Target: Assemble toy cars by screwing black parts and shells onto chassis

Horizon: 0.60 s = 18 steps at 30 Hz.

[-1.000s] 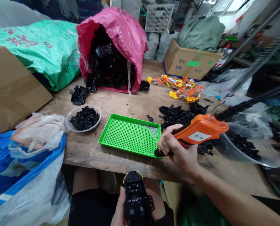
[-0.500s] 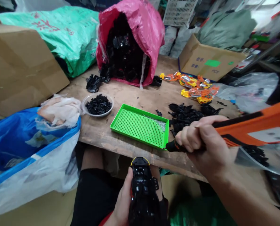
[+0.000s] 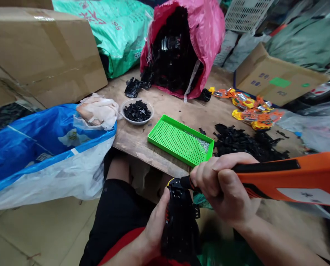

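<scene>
My left hand [image 3: 155,223] is closed around the side of a black plastic toy car body [image 3: 178,221] with a yellow edge at its far end, held low over my lap. My right hand [image 3: 225,188] is wrapped round the front of an orange electric screwdriver [image 3: 300,177]. The screwdriver's black nose reaches the far end of the toy car body; whether the bit touches it is hidden. Just beyond my right hand lies a green perforated tray [image 3: 178,142], with small silvery screws [image 3: 205,143] gathered at its right end.
Left of the tray stands a bowl of small black parts [image 3: 137,112]. Black pieces [image 3: 242,142] lie heaped to the right, near orange and yellow parts [image 3: 253,111]. A pink sack [image 3: 209,33] of black parts, a cardboard box [image 3: 65,59] and a blue-lined bag [image 3: 29,147] surround the bench.
My right hand has brought the screwdriver from the tray's near corner down and left to the toy car body. The view has swung left. My left hand keeps its hold.
</scene>
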Each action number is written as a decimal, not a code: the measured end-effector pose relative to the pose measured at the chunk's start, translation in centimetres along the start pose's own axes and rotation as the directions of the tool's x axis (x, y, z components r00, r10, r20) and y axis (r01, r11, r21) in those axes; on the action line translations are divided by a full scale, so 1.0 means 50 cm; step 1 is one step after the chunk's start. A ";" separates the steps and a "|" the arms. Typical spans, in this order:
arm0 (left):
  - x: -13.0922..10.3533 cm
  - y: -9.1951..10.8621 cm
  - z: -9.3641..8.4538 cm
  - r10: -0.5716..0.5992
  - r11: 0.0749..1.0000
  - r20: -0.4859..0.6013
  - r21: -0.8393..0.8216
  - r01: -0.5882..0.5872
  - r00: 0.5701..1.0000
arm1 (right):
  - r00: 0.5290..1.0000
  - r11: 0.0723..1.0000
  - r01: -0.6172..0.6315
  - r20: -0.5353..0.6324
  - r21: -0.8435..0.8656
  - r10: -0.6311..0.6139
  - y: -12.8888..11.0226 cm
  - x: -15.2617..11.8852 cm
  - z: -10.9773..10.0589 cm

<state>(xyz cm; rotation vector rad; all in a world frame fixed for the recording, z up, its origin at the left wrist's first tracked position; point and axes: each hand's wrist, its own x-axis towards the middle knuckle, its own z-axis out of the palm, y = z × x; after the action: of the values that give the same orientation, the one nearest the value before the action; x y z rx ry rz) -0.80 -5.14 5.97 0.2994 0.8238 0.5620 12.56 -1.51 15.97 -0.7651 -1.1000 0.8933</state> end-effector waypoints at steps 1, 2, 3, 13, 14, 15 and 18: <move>0.000 -0.001 -0.001 0.018 1.000 0.013 0.006 -0.019 1.000 | 1.000 1.000 0.001 -0.004 -0.001 -0.001 0.000 0.000 0.004; 0.001 -0.002 -0.002 0.033 0.999 0.031 0.006 -0.033 0.999 | 1.000 1.000 0.002 -0.006 -0.002 -0.002 0.000 0.000 0.008; 0.001 -0.003 -0.003 0.045 0.999 0.051 -0.003 -0.045 0.998 | 1.000 1.000 -0.002 -0.007 -0.005 0.002 0.000 0.000 0.010; -0.003 -0.010 0.002 0.073 0.997 0.063 -0.028 -0.072 0.995 | 0.998 0.996 -0.070 -0.001 -0.050 0.070 0.008 -0.011 0.010; -0.002 -0.011 0.001 0.080 0.997 0.059 -0.030 -0.078 0.995 | 0.997 0.995 -0.071 -0.003 -0.064 0.071 0.009 -0.013 0.009; -0.001 -0.013 0.000 0.079 0.996 0.058 -0.036 -0.077 0.995 | 0.998 0.994 -0.070 -0.007 -0.080 0.070 0.010 -0.014 0.009; 0.003 -0.026 -0.010 0.046 0.998 0.067 -0.053 -0.042 0.997 | 0.997 0.991 -0.079 -0.004 -0.105 0.079 0.012 -0.018 0.009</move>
<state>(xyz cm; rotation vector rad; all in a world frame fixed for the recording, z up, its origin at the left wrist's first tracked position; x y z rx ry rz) -0.65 -6.10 4.97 0.2883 0.7375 0.6102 11.84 -2.02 15.18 -0.9010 -1.1299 0.9071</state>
